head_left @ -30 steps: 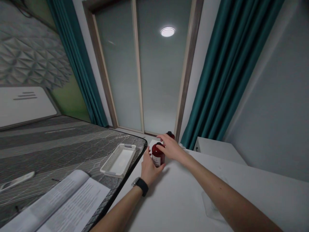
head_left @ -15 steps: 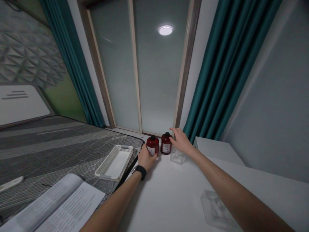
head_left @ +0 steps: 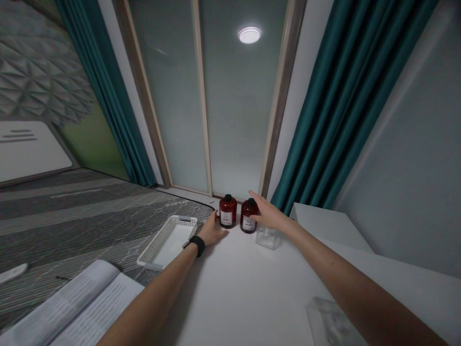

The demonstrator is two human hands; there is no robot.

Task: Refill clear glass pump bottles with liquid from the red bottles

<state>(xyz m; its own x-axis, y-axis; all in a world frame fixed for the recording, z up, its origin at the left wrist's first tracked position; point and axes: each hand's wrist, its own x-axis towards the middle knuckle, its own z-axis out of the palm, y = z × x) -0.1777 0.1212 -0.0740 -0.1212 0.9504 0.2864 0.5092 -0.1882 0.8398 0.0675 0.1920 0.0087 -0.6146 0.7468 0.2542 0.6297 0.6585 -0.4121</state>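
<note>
I see left hand [head_left: 213, 229], right hand [head_left: 269, 214], both spread open, beside glossy red round-shouldered bottles [head_left: 228, 210], lower centre

left hand [head_left: 212, 231]: spread beside left bottle [head_left: 228, 211] | right hand [head_left: 268, 214]: spread beside right bottle [head_left: 248, 216]

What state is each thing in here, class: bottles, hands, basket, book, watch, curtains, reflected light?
Left bottle: upright, capped
Right bottle: upright, capped
Left hand: open, beside left bottle
Right hand: open, at right bottle
Basket: right way up
Book: open
Watch: strapped on
Curtains: drawn aside
Reflected light: lit
</note>
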